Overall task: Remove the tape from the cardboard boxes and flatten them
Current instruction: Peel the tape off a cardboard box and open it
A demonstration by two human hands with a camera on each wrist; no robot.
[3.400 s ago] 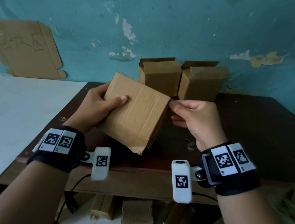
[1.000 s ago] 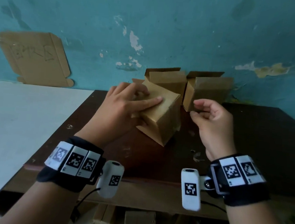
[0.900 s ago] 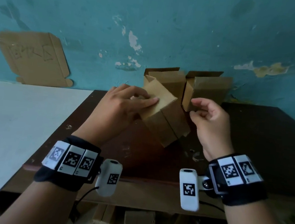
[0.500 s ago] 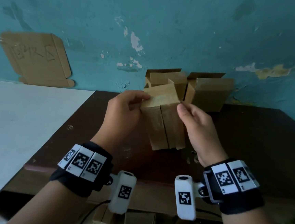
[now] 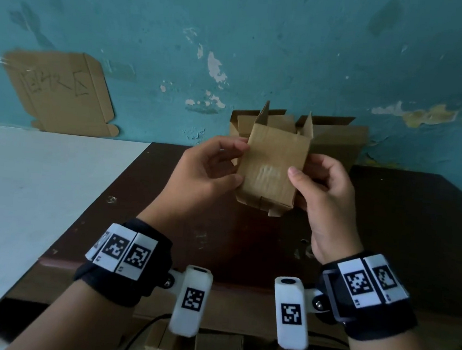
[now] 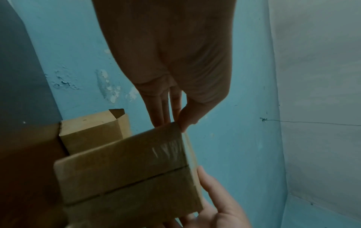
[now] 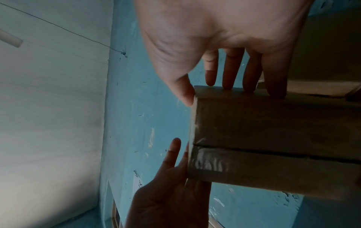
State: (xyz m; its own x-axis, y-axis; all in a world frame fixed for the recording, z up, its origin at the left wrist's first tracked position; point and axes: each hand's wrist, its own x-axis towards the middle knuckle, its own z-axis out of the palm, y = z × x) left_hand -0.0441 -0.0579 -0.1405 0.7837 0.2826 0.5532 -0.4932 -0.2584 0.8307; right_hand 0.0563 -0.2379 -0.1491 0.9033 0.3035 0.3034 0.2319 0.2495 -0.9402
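While both hands keep the small cardboard box [image 5: 273, 167] lifted off the bench [image 5: 405, 218], its taped end faces down toward the wrist cams, prob. so the seam can be found and picked at. Left hand [image 5: 207, 172] has a light grip: thumb and fingertips pinch the box's left edge, fingers mostly straight in the left wrist view. Right hand [image 5: 323, 188] cradles the right side, thumb pressed on the front face, fingers wrapped behind; that steadies the box w/ 2 opposed holds so it can be turned w/o dropping. Top flaps stand open and point up, so only the bottom seems sealed. Shiny clear tape [image 7: 209, 163] shows over the bottom flaps' seam and wraps onto the front face as a glossy patch. Judgement: tape not yet off this box, flattening not begun; next move likely needs a nail under a tape end. 2 more open boxes [image 5: 335, 145] sit at the back of the bench vs. the blue wall, waiting. A flattened cardboard sheet [image 5: 61, 93] leans on the wall at left.
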